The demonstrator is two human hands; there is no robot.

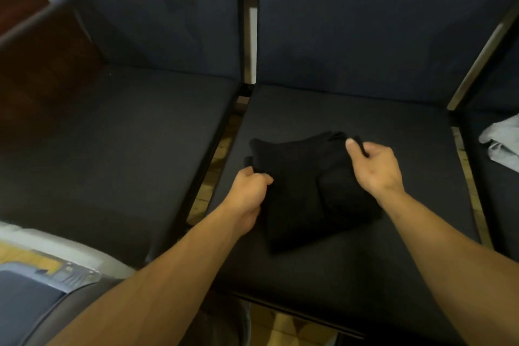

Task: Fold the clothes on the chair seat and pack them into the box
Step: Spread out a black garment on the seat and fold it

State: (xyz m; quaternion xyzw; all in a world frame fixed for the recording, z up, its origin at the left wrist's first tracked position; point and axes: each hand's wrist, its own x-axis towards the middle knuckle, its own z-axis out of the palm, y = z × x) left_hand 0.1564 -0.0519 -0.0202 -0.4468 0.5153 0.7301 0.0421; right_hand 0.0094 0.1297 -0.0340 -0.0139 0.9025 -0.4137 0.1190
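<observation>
A black garment (303, 185), folded into a rough square, lies on the dark seat of the middle chair (351, 109). My left hand (248, 194) grips its left edge, fingers curled round the cloth. My right hand (373, 166) pinches the garment's far right corner between thumb and fingers. At the bottom left a box (42, 267) with a pale rim shows dark folded cloth inside; only part of it is in view.
A second dark chair seat (112, 149) stands to the left, with a narrow gap showing tiled floor between the two. A pale grey cloth (502, 143) lies on a third seat at the right edge. Chair backs rise behind.
</observation>
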